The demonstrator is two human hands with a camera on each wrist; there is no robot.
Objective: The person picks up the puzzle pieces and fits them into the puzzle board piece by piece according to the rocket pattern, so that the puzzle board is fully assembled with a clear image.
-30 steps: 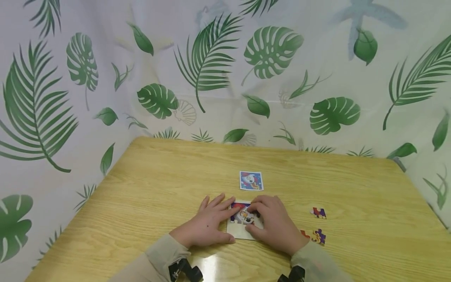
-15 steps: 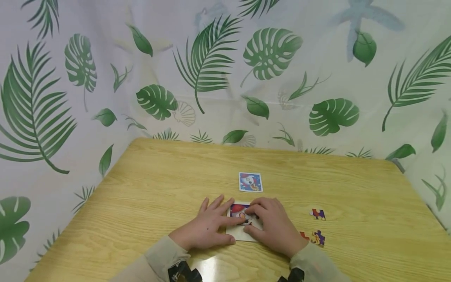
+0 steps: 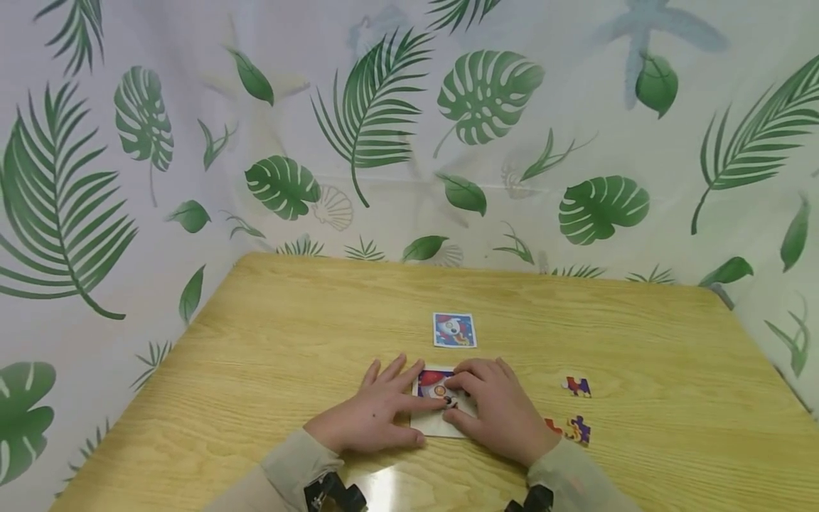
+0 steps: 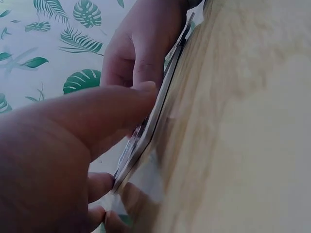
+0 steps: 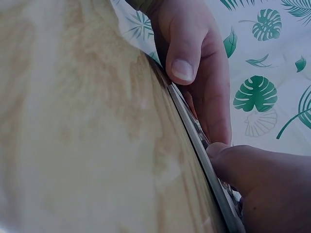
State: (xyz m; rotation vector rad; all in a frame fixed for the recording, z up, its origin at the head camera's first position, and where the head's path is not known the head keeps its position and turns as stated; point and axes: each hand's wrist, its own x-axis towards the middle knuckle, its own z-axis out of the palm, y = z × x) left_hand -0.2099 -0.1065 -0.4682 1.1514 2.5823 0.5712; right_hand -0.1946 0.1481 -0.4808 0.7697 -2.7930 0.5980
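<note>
A small square puzzle tray [image 3: 430,425] lies on the table between my hands, its upper part filled with a red, white and purple picture and its lower strip bare. My left hand [image 3: 374,412] spreads its fingers at the tray's left side, with the straight index finger pressing on the picture. Over the right side of the tray, my right hand [image 3: 502,409] curls its thumb and index finger around a puzzle piece that the hand mostly hides. In the left wrist view, the left thumb [image 4: 131,99] reaches along the tray's near edge.
To the right lie a red and purple puzzle piece [image 3: 579,386], an orange and purple piece [image 3: 579,429] and a red piece [image 3: 553,426] partly behind my right hand. A printed picture card [image 3: 455,331] lies beyond the tray. A leaf-patterned cloth [image 3: 397,171] hangs behind the wooden table [image 3: 307,313].
My left index finger has come down across the picture toward the right thumb and stays there. The right hand has shifted very slightly left, still at the same spot on the tray.
</note>
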